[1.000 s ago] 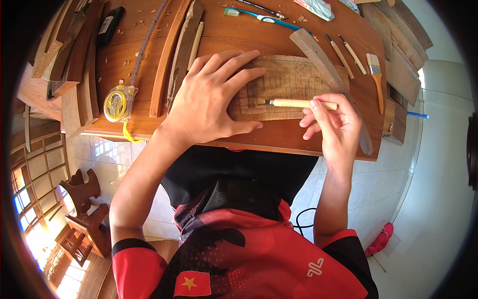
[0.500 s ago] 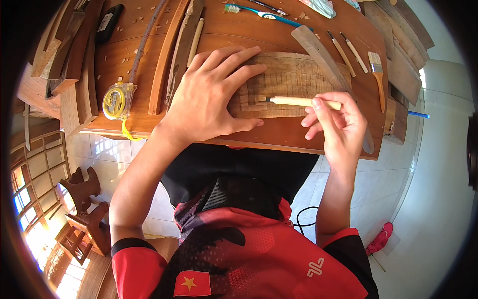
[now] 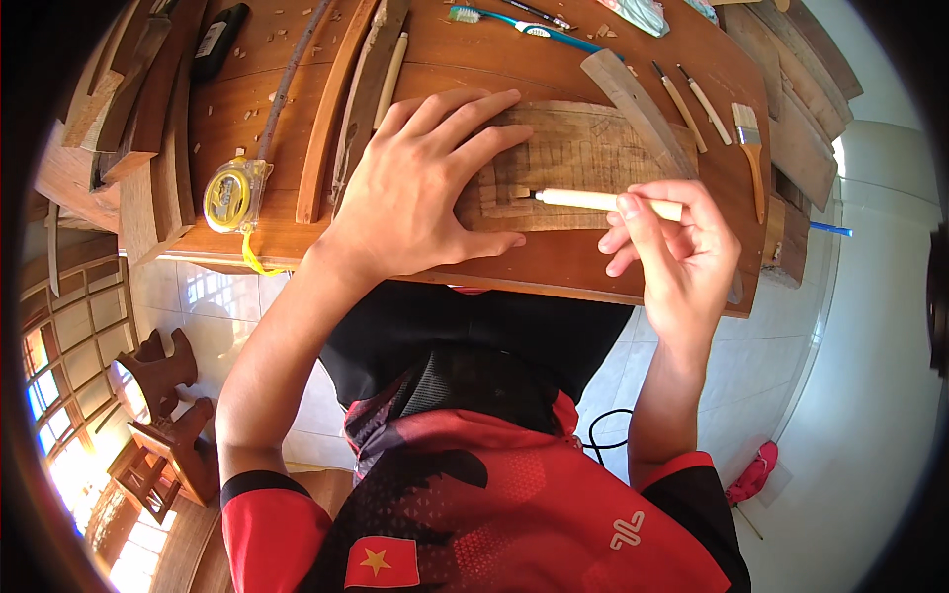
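Observation:
A brown wooden board with carved grooves lies near the table's front edge. My left hand rests on its left end, fingers spread flat and the thumb along the near edge. In my right hand is a wood-carving chisel with a pale handle, pinched near its rear end between thumb and fingers. The short dark tip points left at the carved part; whether it touches the wood I cannot tell. A curved wooden strip lies across the board's right end and passes behind my right hand.
Two more carving tools and a flat brush lie at the right. A toothbrush is at the back. A tape measure, wooden strips and stacked wood occupy the left. Wood chips dot the table.
My right hand and the chisel have shifted slightly to the right over the board. My left hand has stayed almost in place.

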`<state>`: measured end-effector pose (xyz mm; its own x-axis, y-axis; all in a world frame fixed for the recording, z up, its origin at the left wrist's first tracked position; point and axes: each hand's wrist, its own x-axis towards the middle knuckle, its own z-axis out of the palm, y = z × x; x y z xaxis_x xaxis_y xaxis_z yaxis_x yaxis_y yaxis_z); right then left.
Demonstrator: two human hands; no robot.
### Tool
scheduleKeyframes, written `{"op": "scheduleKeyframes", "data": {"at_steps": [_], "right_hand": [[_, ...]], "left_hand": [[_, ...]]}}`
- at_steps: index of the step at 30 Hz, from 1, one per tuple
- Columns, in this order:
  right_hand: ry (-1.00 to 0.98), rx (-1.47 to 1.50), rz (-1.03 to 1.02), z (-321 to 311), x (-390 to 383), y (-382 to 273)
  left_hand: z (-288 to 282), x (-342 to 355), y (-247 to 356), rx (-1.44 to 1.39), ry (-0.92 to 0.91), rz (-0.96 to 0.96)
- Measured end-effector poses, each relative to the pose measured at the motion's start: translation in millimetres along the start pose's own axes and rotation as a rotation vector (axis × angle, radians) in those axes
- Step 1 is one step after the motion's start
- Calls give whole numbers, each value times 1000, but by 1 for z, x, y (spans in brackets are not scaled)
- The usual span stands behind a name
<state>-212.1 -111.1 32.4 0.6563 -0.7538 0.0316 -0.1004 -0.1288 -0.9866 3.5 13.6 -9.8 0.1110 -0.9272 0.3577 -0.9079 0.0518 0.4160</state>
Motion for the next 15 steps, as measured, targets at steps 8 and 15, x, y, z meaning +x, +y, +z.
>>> {"op": "scheduleKeyframes", "data": {"at_steps": [8,15], "right_hand": [[-26,-121,-105,26,-4,-26],[-2,-218,-159,17,3,-20]], "left_hand": [[1,0,0,-7,1,4],[2,-3,-1,-12,22,39]]}}
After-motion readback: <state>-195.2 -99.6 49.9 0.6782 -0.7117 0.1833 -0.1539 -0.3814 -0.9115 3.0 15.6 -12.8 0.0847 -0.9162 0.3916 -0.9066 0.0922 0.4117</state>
